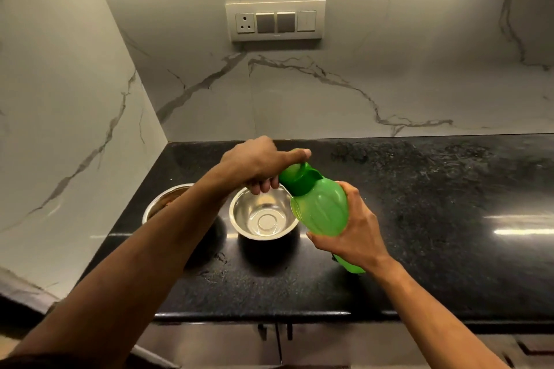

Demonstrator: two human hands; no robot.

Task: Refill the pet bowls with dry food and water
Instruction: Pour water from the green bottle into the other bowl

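Two steel bowls stand on the black counter (pixel 419 219). The right bowl (pixel 263 219) looks bare inside. The left bowl (pixel 163 201) is mostly hidden under my left forearm, with something brown showing in it. My right hand (pixel 356 228) grips the body of a green plastic bottle (pixel 320 207), tilted with its top toward the left, just right of the right bowl. My left hand (pixel 257 163) is closed around the bottle's darker green cap (pixel 295 178), thumb lying over the top.
Marble-patterned walls meet in a corner at the back left. A switch plate with a socket (pixel 275 20) sits on the back wall. Cabinet doors with handles (pixel 275 332) lie below the counter's front edge.
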